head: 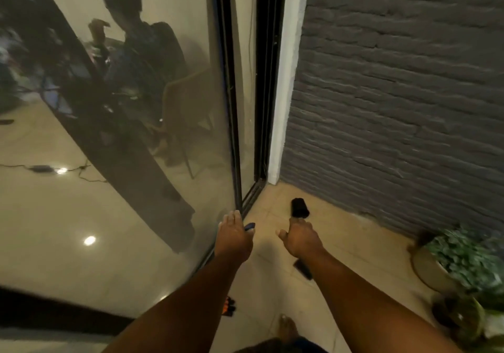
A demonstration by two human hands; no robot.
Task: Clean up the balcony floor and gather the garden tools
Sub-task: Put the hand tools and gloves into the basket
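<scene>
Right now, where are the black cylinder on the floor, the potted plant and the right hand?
black cylinder [299, 207]: head view, middle of its side.
potted plant [428, 269]: head view, pale pot wall.
right hand [301, 238]: head view, back of hand.

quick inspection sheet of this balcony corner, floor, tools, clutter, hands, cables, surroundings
surface: beige tiled floor, no loose dirt made out in this blurred frame
job's things: black cylinder lying in the corner by the wall; black flat object partly hidden under the right forearm; orange and black item beside the left forearm, kind unclear
clutter: potted plant at the right edge
hands: left hand holds a small blue item near the door edge; right hand reaches toward the cylinder, holding nothing visible
cables: cable on the indoor floor, behind the glass
surroundings: glass sliding door, grey brick wall, seated person seen through the glass
</scene>
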